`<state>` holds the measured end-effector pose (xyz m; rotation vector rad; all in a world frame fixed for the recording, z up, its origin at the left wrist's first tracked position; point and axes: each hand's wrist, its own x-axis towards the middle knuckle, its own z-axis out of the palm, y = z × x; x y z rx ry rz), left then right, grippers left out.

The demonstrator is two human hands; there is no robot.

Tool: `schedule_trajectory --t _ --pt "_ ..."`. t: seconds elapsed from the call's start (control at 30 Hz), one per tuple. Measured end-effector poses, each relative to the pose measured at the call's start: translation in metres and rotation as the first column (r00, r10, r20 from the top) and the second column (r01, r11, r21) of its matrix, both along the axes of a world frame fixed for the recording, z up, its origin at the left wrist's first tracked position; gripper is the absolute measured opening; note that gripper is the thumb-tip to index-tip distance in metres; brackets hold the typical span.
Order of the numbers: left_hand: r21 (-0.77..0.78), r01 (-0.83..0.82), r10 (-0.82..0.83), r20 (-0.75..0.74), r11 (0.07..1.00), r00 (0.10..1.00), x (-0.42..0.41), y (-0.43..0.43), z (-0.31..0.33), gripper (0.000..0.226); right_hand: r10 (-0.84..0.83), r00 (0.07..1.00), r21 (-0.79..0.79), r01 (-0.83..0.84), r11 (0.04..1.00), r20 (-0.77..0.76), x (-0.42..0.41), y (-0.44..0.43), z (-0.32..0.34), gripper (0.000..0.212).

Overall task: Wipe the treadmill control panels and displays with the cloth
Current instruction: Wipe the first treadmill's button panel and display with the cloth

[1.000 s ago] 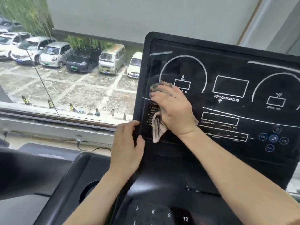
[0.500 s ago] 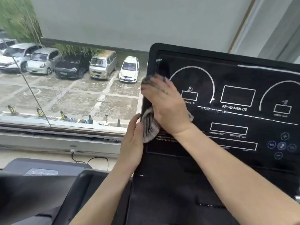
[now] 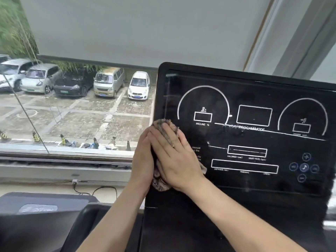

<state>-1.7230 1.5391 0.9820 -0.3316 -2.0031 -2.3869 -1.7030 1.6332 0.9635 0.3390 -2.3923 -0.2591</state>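
Pressing crumpled brownish cloth (image 3: 161, 184) to black panel (image 3: 254, 84) edge — right hand (image 3: 176, 157) flat, left hand (image 3: 142, 157) flat alongside

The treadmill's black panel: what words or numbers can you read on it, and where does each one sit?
"INCLINE %": control panel, under the left dial's box.
"PROGAMMODE": under the middle box.
"CALORIES": under the upper long box.
"DISTANCE": under the lower long box.
"manual": beside the right hand; the rest is hidden.
Too blurred: the right dial's label, other small captions, car plates.
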Motion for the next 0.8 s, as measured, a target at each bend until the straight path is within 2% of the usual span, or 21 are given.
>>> schedule_trajectory --t 0.03,0.1,0.17,0.2,0.23,0.3,0.4,0.5,0.6,0.63,0.7,0.77,0.8 --pt "-0.022 0.011 -0.011 0.006 1.0 1.0 -0.001 0.002 0.002 0.035 0.064 0.997 -0.005 -0.064 0.998 -0.041 -0.004 0.011 0.015 0.056" --pt "-0.034 0.032 -0.031 0.048 0.999 0.998 -0.005 0.007 0.005 0.039 0.004 0.986 -0.053 -0.013 0.998 -0.166 -0.03 0.025 0.067 0.054" --pt "-0.192 -0.026 0.027 0.003 0.981 1.0 -0.007 0.011 0.004 0.04 -0.08 0.972 -0.138 0.05 0.989 -0.219 -0.067 0.019 0.119 0.052" --pt "-0.281 -0.085 0.067 -0.075 0.956 0.995 -0.007 0.012 0.001 0.032 -0.108 0.97 -0.162 0.073 0.984 -0.219 -0.077 0.012 0.133 0.052" --pt "-0.329 -0.148 0.105 -0.144 0.933 0.984 -0.005 0.013 0.0 0.024 -0.113 0.973 -0.166 0.079 0.983 -0.204 -0.081 0.008 0.136 0.052" --pt "-0.346 -0.261 0.186 -0.236 0.901 0.954 -0.002 0.015 0.0 0.028 -0.119 0.972 -0.146 0.09 0.985 -0.204 -0.069 0.021 0.125 0.054" --pt "-0.384 -0.294 0.215 -0.237 0.875 0.948 -0.002 0.019 -0.005 0.038 -0.184 0.953 -0.198 0.138 0.971 -0.24 -0.033 0.064 0.096 0.057" --pt "-0.398 -0.293 0.218 -0.223 0.869 0.95 0.0 0.019 -0.009 0.048 -0.35 0.896 -0.336 0.251 0.908 -0.275 -0.013 0.098 0.087 0.06" --pt "-0.404 -0.317 0.229 -0.253 0.858 0.94 0.001 0.02 -0.011 0.047 -0.477 0.848 -0.519 0.307 0.798 -0.233 -0.032 0.064 0.102 0.059" --pt "-0.4 -0.333 0.235 -0.274 0.854 0.932 0.001 0.02 -0.01 0.044 -0.45 0.864 -0.51 0.29 0.81 -0.225 -0.045 0.043 0.11 0.058" --pt "-0.388 -0.342 0.235 -0.298 0.856 0.925 0.001 0.02 -0.009 0.04 -0.314 0.924 -0.375 0.217 0.901 -0.219 -0.071 0.009 0.125 0.051" --pt "-0.383 -0.332 0.237 -0.274 0.862 0.932 0.002 0.019 -0.009 0.041 -0.219 0.946 -0.264 0.154 0.952 -0.24 -0.088 -0.006 0.147 0.034" --pt "-0.386 -0.331 0.24 -0.265 0.861 0.934 0.002 0.019 -0.008 0.041 -0.213 0.958 -0.219 0.169 0.961 -0.192 -0.091 -0.008 0.161 0.029"
